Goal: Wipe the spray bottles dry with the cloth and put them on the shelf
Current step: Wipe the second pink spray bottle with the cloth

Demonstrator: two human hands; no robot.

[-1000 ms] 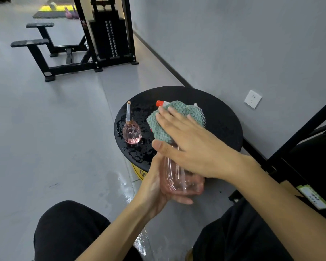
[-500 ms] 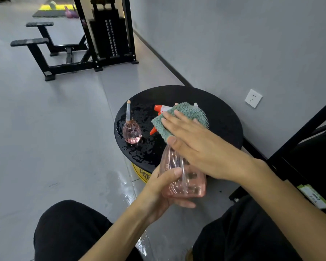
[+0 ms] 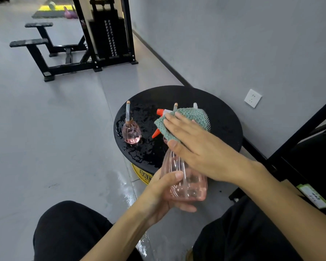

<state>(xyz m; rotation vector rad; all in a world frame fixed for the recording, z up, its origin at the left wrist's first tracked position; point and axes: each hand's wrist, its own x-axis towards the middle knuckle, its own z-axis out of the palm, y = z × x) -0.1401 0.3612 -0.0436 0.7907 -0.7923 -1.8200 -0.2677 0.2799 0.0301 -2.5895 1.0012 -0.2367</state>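
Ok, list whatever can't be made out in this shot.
Head view, the only one:
- Spray bottle: neck and most of its nozzle head hidden under the cloth and right hand; left hand covers part of its base.
- Tube tip and white tip behind the cloth: what they belong to is hidden by it.
- Green label at the right: too blurred to read.
- Yellow lettering under the black table: mostly covered by the table top.
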